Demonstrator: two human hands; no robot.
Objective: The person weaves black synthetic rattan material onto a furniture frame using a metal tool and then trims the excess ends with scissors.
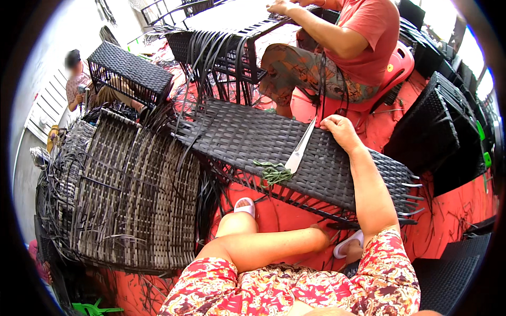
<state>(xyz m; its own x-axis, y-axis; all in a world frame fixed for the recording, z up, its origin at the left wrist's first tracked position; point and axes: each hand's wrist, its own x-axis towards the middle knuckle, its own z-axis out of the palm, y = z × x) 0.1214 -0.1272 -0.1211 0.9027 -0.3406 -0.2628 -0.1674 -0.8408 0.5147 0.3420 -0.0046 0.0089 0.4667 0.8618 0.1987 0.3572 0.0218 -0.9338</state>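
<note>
A long dark-grey woven rattan piece [237, 131] lies across in front of me, loose strip ends sticking out at both ends. My right hand [340, 131] is at its far edge, fingers curled and pressed together; what they pinch is too small to make out. Beside those fingers, scissors [300, 150] with pale metal blades rest on the weave, tips pointing away and handles wrapped in green cloth [273, 173]. Bent across my lap, my left hand [318, 237] is near the woven piece's near edge. Its fingers are hidden.
A co-worker in a red shirt [363, 26] sits on a red plastic seat [403, 63] beyond, hands at another woven frame [205, 47]. A large woven panel [132, 195] stands at left. Stacked black pieces [421, 131] are at right. Another person [76, 81] sits far left. Strip scraps litter the red floor [443, 210].
</note>
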